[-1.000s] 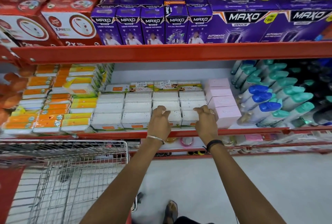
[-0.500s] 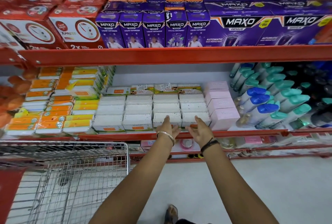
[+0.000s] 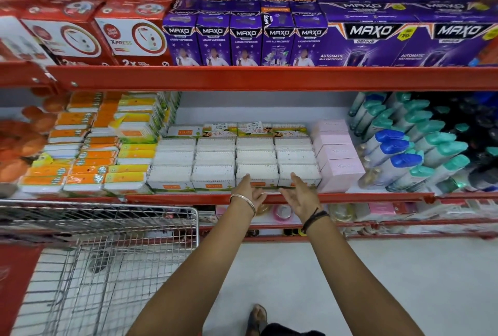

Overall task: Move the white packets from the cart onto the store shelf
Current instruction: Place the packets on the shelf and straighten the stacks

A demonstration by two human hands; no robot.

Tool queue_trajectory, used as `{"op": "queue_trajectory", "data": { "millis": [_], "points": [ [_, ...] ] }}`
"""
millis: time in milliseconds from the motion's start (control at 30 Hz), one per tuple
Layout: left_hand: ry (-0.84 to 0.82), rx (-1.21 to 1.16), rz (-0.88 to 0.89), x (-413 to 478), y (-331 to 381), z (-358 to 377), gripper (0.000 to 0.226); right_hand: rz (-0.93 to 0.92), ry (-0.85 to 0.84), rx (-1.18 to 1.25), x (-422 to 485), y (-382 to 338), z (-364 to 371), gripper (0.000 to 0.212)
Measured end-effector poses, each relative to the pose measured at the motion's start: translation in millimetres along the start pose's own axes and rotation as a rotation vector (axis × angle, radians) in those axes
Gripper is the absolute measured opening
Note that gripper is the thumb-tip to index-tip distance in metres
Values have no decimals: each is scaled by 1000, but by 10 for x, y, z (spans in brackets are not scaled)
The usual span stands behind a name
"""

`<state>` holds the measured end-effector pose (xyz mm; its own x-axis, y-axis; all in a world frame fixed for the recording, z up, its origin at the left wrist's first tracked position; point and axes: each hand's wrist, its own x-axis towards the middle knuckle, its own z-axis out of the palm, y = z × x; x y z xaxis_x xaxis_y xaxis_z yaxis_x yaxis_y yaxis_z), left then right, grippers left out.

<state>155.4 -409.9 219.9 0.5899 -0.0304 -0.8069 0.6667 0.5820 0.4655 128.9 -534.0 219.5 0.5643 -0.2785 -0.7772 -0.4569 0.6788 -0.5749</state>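
Several white packets (image 3: pixel 234 163) of cotton buds lie in neat rows on the middle store shelf (image 3: pixel 350 197), which has a red front rail. My left hand (image 3: pixel 249 191) is open at the shelf's front edge, fingertips near the front packet of the third row. Just right of it, my right hand (image 3: pixel 300 194) is open too, palm turned inward, just in front of the front packet of the fourth row. Neither hand holds anything. The wire cart (image 3: pixel 107 255) stands at the lower left; no packets are visible inside it.
Orange and yellow packs (image 3: pixel 80 163) fill the shelf to the left, pink boxes (image 3: pixel 338 155) and bottles with teal and blue caps (image 3: pixel 409 152) to the right. Purple and red boxes (image 3: pixel 242 39) stand on the shelf above. A foot (image 3: pixel 257 318) shows on the pale floor.
Both hands have let go of the front white packets and drawn back to the shelf's front edge with fingers spread. The view has tilted slightly down.
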Motion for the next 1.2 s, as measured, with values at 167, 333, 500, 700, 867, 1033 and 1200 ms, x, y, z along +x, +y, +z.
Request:
{"op": "queue_trajectory", "data": {
  "millis": [167,333,500,700,867,1033,1200],
  "points": [
    [284,-115,155,50,351,-501,51,33,-85,-65,-343,411,331,39],
    [352,-156,183,133,892,-943,59,97,-223,-51,-368,792,927,43],
    [321,-100,164,209,1118,-1083,51,123,-188,-8,-345,933,1333,48],
    [305,-91,98,284,1194,-1149,55,82,-62,44,-336,1015,1451,46],
    [229,-102,56,322,1200,-1162,57,51,-22,87,-318,1000,1411,57],
    [192,-93,58,393,1202,-1201,59,8,-11,20,-315,992,1414,56],
    [130,-47,42,271,1194,-1211,52,52,-70,55,-372,999,1400,61]
  ]
}}
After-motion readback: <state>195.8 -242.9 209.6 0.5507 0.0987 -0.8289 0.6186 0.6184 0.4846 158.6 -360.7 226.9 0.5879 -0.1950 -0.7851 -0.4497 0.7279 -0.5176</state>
